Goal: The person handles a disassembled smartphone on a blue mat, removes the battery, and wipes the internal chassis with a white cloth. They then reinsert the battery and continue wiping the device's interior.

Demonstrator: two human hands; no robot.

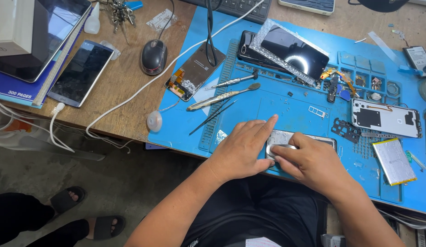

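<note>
My left hand lies flat on the blue work mat, its fingers pressing the left end of a silvery phone frame near the mat's front edge. My right hand is closed on a small metal tool and holds its tip against the same frame. Most of the frame is hidden under both hands.
On the mat lie a screwdriver, a spudger, tweezers, a phone screen, a white back cover, a flat battery and small parts. A mouse, phones and cables sit on the wooden desk to the left.
</note>
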